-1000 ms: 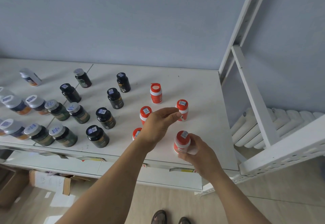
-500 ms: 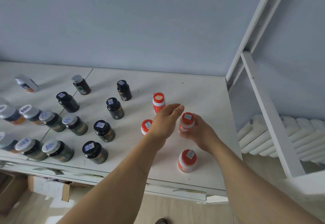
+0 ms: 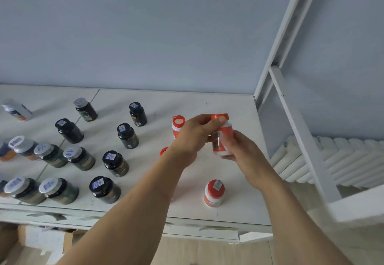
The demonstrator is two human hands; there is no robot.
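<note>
A white bottle with an orange cap [image 3: 222,140] is held up above the white shelf top [image 3: 207,102]. My right hand [image 3: 239,150] grips its body from the right and below. My left hand [image 3: 195,138] pinches its orange cap from the left, thumb on the cap. Another orange-capped bottle [image 3: 214,193] stands near the front edge. A third one with its flip lid open [image 3: 177,124] stands behind my left hand. A fourth orange cap [image 3: 164,151] peeks out beside my left wrist.
Several dark bottles with black lids [image 3: 127,136] and with silver lids [image 3: 79,157] stand in rows on the left. A white bottle [image 3: 17,110] lies at the far left. A white metal frame [image 3: 299,119] and a radiator [image 3: 342,160] are on the right. Cardboard boxes [image 3: 41,242] sit below.
My right hand let go of the front bottle, took the one farther back and lifted it. My left hand moved onto its cap. The camera tilted upward.
</note>
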